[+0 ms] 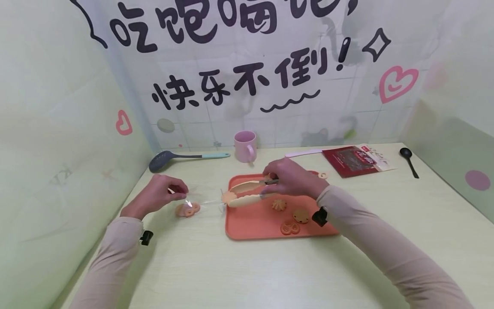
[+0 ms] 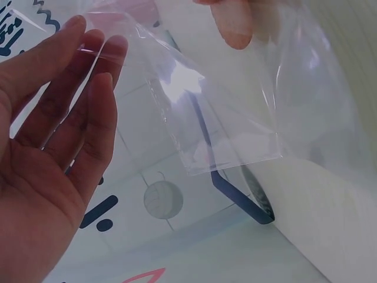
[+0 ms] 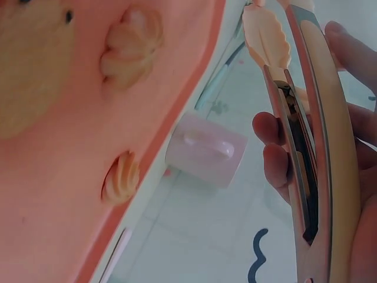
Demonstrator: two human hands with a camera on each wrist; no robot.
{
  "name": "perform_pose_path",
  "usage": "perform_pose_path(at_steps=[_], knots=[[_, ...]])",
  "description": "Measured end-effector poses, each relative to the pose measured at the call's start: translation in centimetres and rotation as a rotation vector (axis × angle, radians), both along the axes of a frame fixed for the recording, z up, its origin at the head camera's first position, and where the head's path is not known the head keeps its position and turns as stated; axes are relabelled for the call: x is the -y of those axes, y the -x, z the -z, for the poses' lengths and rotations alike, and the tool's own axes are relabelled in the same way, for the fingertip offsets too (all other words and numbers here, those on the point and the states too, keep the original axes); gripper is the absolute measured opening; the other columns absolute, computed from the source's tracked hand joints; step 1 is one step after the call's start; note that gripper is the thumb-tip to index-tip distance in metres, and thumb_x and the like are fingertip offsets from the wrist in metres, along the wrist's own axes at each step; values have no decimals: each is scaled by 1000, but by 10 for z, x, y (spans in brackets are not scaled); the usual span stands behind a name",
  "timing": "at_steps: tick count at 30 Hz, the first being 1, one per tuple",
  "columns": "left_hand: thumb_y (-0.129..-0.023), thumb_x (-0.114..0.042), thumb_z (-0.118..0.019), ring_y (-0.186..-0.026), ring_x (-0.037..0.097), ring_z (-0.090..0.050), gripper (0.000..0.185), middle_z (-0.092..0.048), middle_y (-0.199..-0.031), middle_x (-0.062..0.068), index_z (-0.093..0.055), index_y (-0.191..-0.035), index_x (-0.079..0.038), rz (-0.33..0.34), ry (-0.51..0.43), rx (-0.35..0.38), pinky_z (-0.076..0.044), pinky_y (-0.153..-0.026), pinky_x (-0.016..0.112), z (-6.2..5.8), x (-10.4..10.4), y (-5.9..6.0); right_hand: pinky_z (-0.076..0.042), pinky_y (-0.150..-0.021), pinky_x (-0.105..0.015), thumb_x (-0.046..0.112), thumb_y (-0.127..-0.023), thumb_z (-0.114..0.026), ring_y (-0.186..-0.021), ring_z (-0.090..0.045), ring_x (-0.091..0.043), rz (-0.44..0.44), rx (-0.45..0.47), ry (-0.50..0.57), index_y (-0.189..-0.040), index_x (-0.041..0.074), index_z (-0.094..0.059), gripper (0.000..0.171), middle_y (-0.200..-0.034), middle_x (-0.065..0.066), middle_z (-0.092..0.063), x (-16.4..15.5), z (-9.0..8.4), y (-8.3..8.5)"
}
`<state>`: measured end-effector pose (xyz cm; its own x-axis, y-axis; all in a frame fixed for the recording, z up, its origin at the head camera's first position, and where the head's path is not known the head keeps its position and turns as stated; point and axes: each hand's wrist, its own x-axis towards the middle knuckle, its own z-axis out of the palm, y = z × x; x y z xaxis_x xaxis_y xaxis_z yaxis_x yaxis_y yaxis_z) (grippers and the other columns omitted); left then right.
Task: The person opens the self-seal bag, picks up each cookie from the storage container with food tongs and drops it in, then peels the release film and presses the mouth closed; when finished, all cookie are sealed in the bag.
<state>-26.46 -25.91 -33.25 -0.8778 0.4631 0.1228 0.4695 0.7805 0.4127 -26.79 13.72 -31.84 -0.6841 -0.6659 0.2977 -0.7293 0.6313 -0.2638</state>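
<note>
Tongs, cream plastic with metal spring arms, clasped in right hand, scalloped tips pinching a flower-shaped cookie at the left rim of the orange tray. Left hand left of tray, pinching a clear glossy bag; heart cookie beneath. Three cookies on tray. Pink mug behind tray. Wall lettering: 快乐不倒!

Clear plastic bag hanging open at nine o'clock of the tray — cream tongs lying level, pinching a cookie toward it.
</note>
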Motion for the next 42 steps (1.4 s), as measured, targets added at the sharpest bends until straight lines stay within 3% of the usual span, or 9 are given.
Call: perform_pose_path(at_steps=[17,31,42], knots=[[-86,-6,-78,-81,10,-69,11,-76,-88,0,-77,-97,-6,12,22,9,-56,-73,21,2,-1,-1,-25,-57,-23,43,-80,-83,-59,-33,-8,-101,22,-12,-87,6,-69,41,-64,4,-38,54,5,10],[-84,-4,-78,-77,8,-70,10,-76,-85,1,-77,-95,-5,34,-7,6,-56,-71,21,4,-4,-1,-45,-65,-21,42,-83,-81,-69,-53,-8,-108,0,-19,-100,6,-74,40,-80,-4,-69,91,20,13],[-84,-3,-78,-77,8,-71,10,-77,-85,2,-78,-92,-8,47,-24,-3,-57,-71,20,4,-8,0,-52,-74,-24,44,-84,-80,-78,-61,-11,-70,33,-28,-106,6,-74,44,-91,-4,-73,112,27,12]])
